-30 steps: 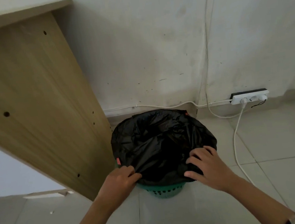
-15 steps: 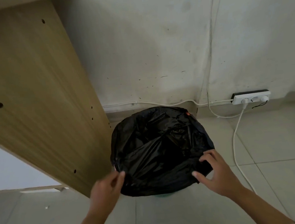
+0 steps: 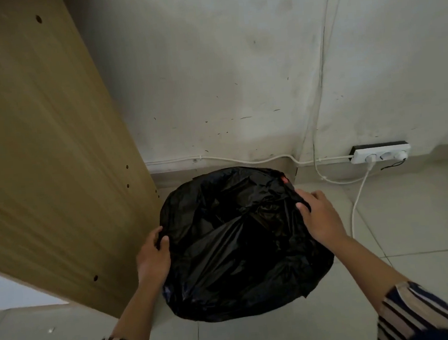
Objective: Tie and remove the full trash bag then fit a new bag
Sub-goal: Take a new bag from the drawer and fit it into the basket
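The trash bag (image 3: 240,244) sits on the floor by the wall, my left grip (image 3: 154,253) pinching its nine-o'clock rim and my right grip (image 3: 317,216) its two-o'clock rim, ready to gather for tying.

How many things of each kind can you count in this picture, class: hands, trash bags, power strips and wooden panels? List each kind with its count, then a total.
hands: 2, left hand and right hand, both gripping the bag's edge
black trash bag: 1
white power strip: 1
wooden panel: 1
Total: 5
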A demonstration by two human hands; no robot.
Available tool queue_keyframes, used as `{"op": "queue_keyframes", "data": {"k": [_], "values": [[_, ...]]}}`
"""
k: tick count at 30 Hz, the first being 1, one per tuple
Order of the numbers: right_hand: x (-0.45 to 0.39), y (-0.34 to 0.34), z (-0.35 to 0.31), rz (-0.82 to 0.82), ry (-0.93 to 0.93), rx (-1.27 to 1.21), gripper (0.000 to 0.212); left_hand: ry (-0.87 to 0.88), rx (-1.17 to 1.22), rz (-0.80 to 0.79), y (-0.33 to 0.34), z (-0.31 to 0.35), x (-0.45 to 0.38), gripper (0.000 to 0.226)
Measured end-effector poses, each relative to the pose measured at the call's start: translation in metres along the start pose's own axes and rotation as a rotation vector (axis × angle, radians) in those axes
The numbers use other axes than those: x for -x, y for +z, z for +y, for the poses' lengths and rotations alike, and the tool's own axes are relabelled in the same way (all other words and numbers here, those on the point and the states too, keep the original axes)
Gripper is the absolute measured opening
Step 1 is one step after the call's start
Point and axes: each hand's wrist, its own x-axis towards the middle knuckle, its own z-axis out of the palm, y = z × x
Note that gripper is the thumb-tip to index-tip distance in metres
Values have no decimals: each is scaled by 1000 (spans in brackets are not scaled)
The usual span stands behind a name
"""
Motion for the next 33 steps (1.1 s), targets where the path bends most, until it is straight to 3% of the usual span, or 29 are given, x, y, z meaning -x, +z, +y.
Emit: {"op": "queue_keyframes", "data": {"k": [3, 5, 9, 14, 18, 21, 23, 28, 30, 33], "values": [[-6, 0, 5, 85, 62, -100, 35, -16, 13, 131, -1, -3, -1, 35], [-10, -2, 10, 112, -3, -97, 37, 34, 17, 173, -5, -2, -7, 35], [-25, 6, 23, 69, -113, 11, 45, 174, 16, 141, -5, 2, -27, 42], [-25, 19, 41, -176, 207, -42, 45, -200, 28, -94, 1, -22, -40, 37], [-22, 17, 38, -195, 219, -101, 42, -294, 170, -122, -3, -22, -49, 33], [-26, 10, 23, -43, 178, -206, 39, -173, 208, -70, -7, -13, -59, 34], [-34, 8, 11, 19, 133, -257, 35, -35, 105, -56, -5, -2, -64, 37], [-63, 21, -8, -62, -50, -97, 35, 179, -116, -111, 14, 23, -82, 48], [-77, 27, -13, -127, -43, -75, 34, 184, -155, -156, 21, 28, -94, 46], [-93, 31, -17, -231, 61, -158, 35, 35, -41, -221, 29, 40, -109, 50]]}}
